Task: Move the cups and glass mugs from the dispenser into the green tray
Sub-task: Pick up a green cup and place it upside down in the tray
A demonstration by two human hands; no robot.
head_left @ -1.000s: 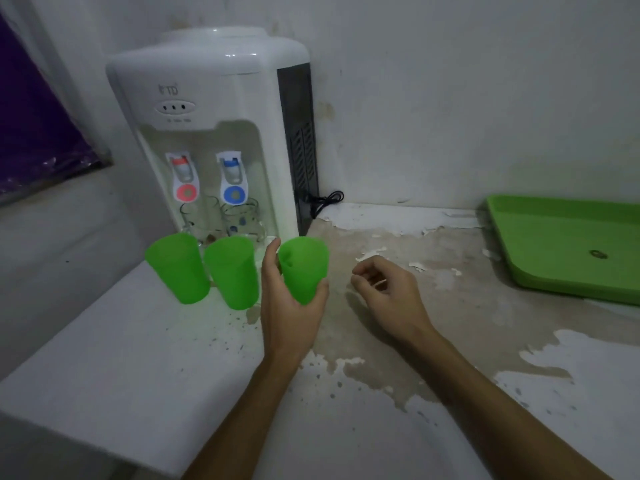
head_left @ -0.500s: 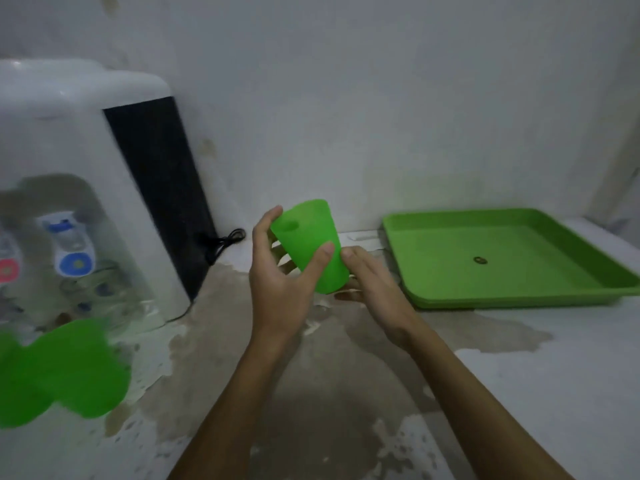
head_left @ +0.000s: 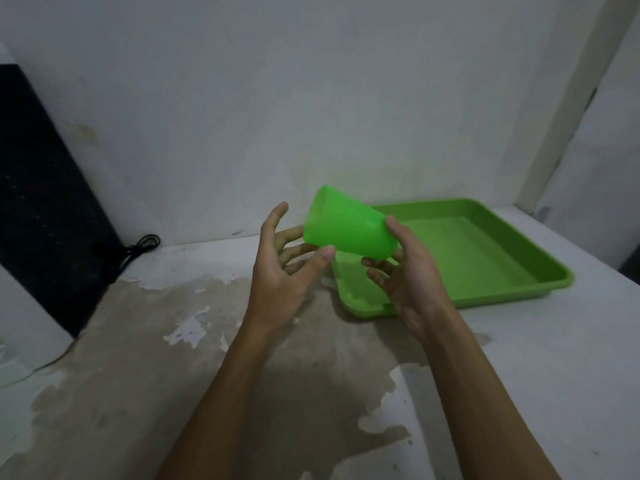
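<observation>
A green plastic cup point(head_left: 346, 226) hangs tipped on its side above the near-left corner of the green tray point(head_left: 485, 299). Its wide end points left and its narrow end points right. My right hand point(head_left: 405, 271) grips the narrow end, thumb on top and fingers underneath. My left hand point(head_left: 284, 271) sits at the wide end with its thumb against the lower edge and fingers under the cup; its index finger is lifted off. The tray has nothing in it. The dispenser point(head_left: 41, 202) shows only its black side panel at the left edge. No other cups or mugs are in view.
A black cable point(head_left: 138, 247) lies coiled on the counter beside the dispenser, against the wall. The counter top point(head_left: 207, 375) has patchy, peeling paint. The wall runs close behind the tray, and a corner closes in on the right.
The view has swung right, so the dispenser front and the other cups are out of sight. The cup has moved right over the tray corner and tipped sideways. My right hand has taken its narrow end.
</observation>
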